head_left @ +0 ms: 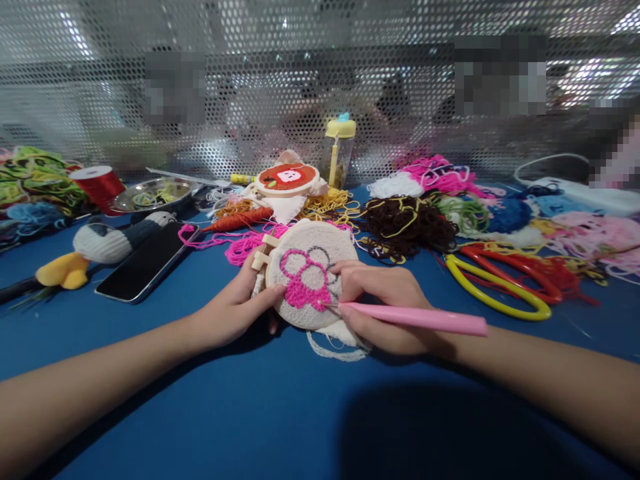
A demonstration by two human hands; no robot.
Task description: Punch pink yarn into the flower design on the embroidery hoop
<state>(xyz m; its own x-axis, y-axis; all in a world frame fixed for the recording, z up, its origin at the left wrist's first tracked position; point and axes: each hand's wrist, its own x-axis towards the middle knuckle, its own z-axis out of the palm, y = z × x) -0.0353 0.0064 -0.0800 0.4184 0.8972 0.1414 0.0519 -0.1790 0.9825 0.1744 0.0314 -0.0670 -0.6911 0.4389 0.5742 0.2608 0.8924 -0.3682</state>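
My left hand [237, 307] grips the left rim of a small round embroidery hoop [313, 267], holding it tilted up off the blue table [280, 413]. The cloth in the hoop bears a flower outline partly filled with pink yarn [303, 283]. My right hand [385, 307] is closed on a pink punch needle [420, 319], its tip touching the cloth at the lower right of the pink patch. A thumb and fingers of that hand also rest against the hoop's right edge.
A phone [145, 263] and a plush toy [95, 250] lie at left, with a red spool [97, 183] and a metal tray [155, 193] behind. A second hoop [287, 179] and a yellow-capped bottle [339, 150] stand at the back. Yarn heaps [410, 223] and yellow and red scissors [500, 283] lie at right. Perforated mesh screen behind.
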